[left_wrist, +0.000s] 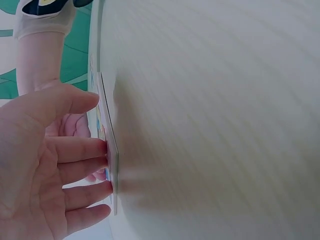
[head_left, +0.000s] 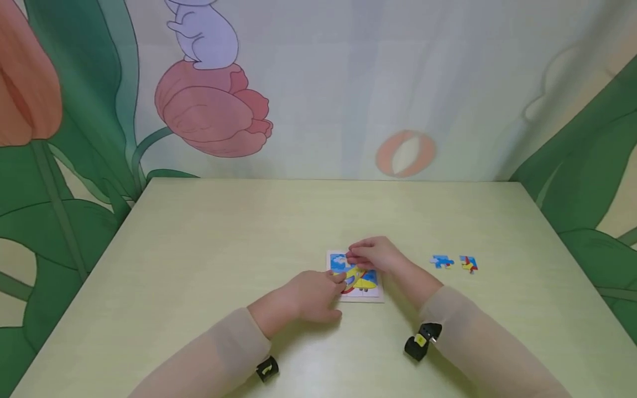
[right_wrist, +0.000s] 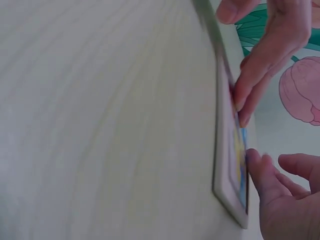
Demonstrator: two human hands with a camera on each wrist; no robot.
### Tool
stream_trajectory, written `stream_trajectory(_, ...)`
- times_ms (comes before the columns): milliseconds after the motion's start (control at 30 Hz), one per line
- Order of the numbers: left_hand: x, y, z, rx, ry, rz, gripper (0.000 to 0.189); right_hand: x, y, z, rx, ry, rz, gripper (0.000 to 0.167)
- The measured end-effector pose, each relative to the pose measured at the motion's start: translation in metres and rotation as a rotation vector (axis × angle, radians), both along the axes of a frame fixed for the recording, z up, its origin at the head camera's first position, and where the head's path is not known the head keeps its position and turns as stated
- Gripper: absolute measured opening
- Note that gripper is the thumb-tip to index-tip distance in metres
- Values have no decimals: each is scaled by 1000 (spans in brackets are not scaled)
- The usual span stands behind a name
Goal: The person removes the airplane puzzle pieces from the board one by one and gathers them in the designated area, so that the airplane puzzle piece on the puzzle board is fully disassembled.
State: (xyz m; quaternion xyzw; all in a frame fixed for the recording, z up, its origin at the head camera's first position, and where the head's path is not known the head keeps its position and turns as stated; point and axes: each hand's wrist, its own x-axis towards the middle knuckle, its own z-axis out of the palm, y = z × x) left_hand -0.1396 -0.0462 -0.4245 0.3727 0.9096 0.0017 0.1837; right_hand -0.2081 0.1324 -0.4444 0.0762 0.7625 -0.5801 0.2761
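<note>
Left hand point(head_left: 314, 296), straight-fingered, touches the puzzle board point(head_left: 362, 299); right hand point(head_left: 382, 256), relaxed, sits nearer the blue loose piece point(head_left: 441, 261) lying rightward

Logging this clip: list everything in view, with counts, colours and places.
Jigsaw board: 1, white-bordered, blue and yellow picture, on the table under the hands
Mostly blue jigsaw piece: 1, blue, on the table right of the board
Multicoloured jigsaw piece: 1, blue, yellow and red, farther right
Table: 1, pale yellow-green, in front of the backdrop
Backdrop: 1, pale with printed green leaves, pink and orange flowers and a light animal, behind the table
Wrist devices: 2, black with yellow, one per wrist
Sleeves: 2, beige, on the forearms
Left hand: 1, bare, fingers on the board's left part
Right hand: 1, bare, at the board's upper right
</note>
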Motion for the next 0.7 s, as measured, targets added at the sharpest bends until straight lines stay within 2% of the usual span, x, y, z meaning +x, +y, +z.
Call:
stream_trajectory(133,-1,1,-2,-9,7,2,62,4,2,5,-51,-12,47,39)
stream_trajectory(200,-2,1,-3,-9,10,-2,62,6,2,4,-87,-29,42,41)
stream_trajectory(433,-2,3,-4,-22,22,-20,62,5,4,-6,-187,-97,-87,38)
stream_trajectory(700,-3,5,-2,-31,37,-27,60,0,-1,-11,-137,-56,-109,32)
